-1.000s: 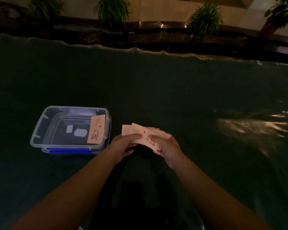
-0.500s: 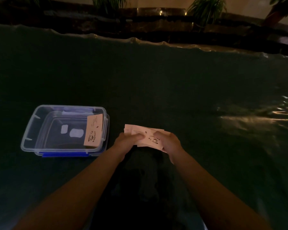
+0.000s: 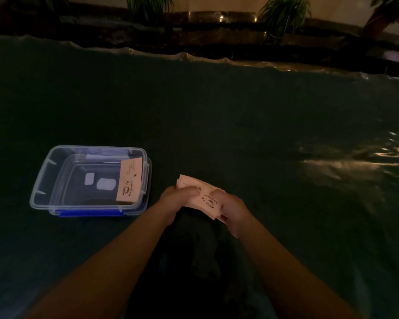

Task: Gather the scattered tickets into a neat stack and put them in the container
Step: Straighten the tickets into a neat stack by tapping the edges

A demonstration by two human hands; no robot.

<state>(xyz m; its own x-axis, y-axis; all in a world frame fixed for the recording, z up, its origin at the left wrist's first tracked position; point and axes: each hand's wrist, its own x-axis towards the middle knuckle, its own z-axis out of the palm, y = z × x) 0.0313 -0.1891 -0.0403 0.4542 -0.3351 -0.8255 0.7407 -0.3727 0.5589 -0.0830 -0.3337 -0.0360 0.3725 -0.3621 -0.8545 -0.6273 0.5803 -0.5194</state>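
Observation:
Both hands hold a bundle of pale pink tickets (image 3: 206,199) printed with a coffee-cup drawing, just above the dark green table. My left hand (image 3: 177,199) pinches the bundle's left end with its thumb on top. My right hand (image 3: 230,209) grips the right end. The ticket edges are slightly fanned at the upper left. To the left stands a clear plastic container (image 3: 44,180) with blue clips. One single ticket (image 3: 129,180) leans against the container's right inner wall.
The dark green cloth (image 3: 217,111) covers the whole table, with wrinkles and a light glare at the right. A dark ledge with potted plants (image 3: 283,12) runs behind the table's far edge. My shadow lies on the cloth below the hands.
The fanned tickets have been squeezed into a tighter bundle between both hands. The view has tilted slightly downward. The container and the ticket in it have not moved.

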